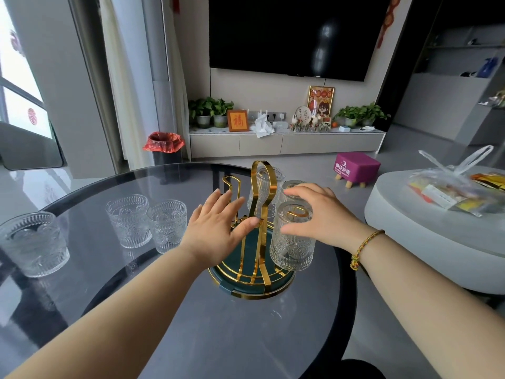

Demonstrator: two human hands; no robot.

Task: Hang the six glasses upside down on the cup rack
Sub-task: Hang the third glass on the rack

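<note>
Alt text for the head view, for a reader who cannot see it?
Both hands, left and right, reach to a gold cup rack on a glass table; three glasses hang upside down on it, three more stand upright at left.

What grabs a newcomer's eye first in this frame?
The gold cup rack at the centre of the round glass table, with three glasses upside down on its right side, the nearest under the right hand. The left hand is spread open against the rack's left side. Three more glasses stand upright at the table's left, the nearest by the edge.
</note>
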